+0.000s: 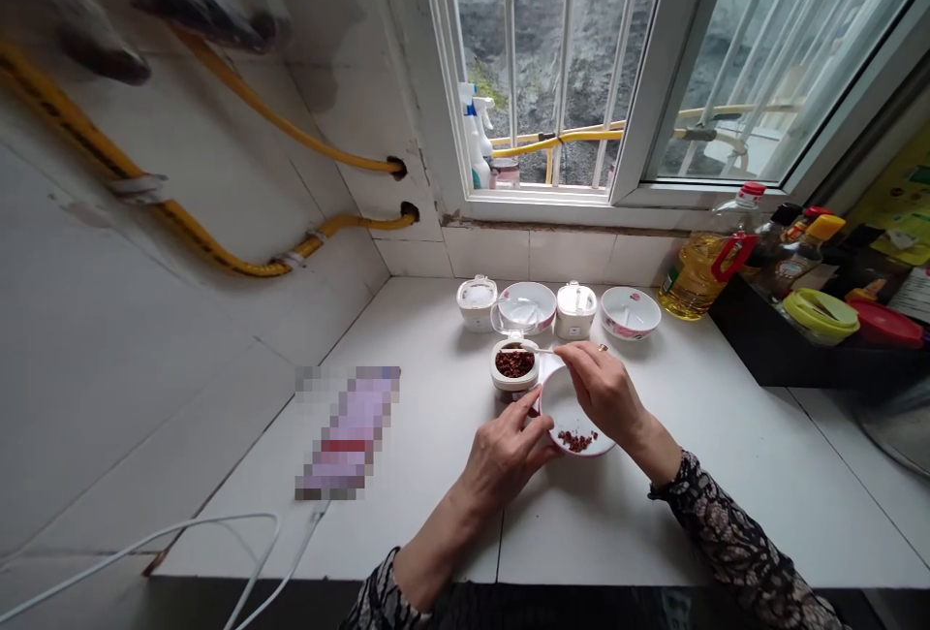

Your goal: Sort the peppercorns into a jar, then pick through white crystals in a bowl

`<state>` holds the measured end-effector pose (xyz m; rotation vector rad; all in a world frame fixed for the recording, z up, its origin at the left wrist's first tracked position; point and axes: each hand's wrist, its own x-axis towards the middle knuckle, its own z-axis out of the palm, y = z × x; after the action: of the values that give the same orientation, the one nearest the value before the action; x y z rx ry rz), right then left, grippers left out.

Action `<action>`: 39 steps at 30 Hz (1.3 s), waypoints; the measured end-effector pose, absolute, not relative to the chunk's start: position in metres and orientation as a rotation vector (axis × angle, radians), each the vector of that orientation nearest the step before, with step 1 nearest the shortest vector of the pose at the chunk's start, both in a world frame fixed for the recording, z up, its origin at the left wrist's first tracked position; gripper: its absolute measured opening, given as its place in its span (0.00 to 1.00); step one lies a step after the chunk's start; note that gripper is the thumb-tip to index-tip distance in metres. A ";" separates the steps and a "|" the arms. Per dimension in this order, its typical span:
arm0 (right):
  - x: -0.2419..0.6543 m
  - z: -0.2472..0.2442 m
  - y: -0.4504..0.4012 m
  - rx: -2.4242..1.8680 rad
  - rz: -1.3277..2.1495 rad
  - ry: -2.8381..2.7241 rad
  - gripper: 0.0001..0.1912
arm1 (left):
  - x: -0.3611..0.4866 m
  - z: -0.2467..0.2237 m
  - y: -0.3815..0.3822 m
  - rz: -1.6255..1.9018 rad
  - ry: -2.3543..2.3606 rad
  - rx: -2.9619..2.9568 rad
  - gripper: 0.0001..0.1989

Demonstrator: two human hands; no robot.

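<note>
Dark patterned sleeves (pixel 733 523) run off the bottom edge, so the arms show only from the forearms on. The left hand (pixel 509 441) is closed on the near-left side of a pink-rimmed bowl (pixel 563 402), whose far-right part is covered by the right hand (pixel 606 388); whether its base touches the white counter (pixel 436 504) cannot be told. Reddish-brown peppercorns (pixel 577 440) lie scattered toward its near side. The right hand, fingers bent and a ring on one, pinches a thin pale spoon (pixel 538 351) by the handle; its far end reaches over the open seasoning jar (pixel 514 383) and is too small to make out. That jar, full of similar peppercorns, stands just beyond the left fingertips, its clear lid raised and overlapping one floral bowl (pixel 529 299) behind. Two lidded jars (pixel 478 305) and another floral bowl (pixel 631 313) complete the back row, near an oil jug (pixel 701 267). Left of the hands, a purple object (pixel 353 431) is pixelated beyond recognition, a white cable (pixel 272 533) at its lower end. At the right edge, a shiny round vessel (pixel 897 422) is cut off.
</note>
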<state>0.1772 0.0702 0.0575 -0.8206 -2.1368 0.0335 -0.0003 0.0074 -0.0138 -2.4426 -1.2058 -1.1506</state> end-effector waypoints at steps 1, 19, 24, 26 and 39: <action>0.178 0.056 0.070 -0.799 -0.007 -2.154 0.15 | 0.000 -0.013 0.008 -1.148 -1.204 -2.442 0.11; 0.238 0.078 0.061 -1.318 0.174 -2.377 0.10 | 0.001 -0.002 0.003 -1.092 -1.088 -2.359 0.06; 0.233 0.073 0.058 -1.394 0.274 -2.415 0.12 | 0.000 -0.002 0.003 -1.074 -1.085 -2.356 0.05; 0.230 0.070 0.058 -1.373 0.412 -2.402 0.12 | 0.001 -0.002 0.003 -1.067 -1.089 -2.349 0.05; 0.218 0.071 0.062 -1.310 1.049 -2.045 0.11 | 0.001 -0.004 0.004 -1.061 -1.097 -2.322 0.04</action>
<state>0.2182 0.0615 0.0712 -1.3097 -2.0448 1.0486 0.0010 0.0038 -0.0044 -2.3217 -1.0972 -1.0611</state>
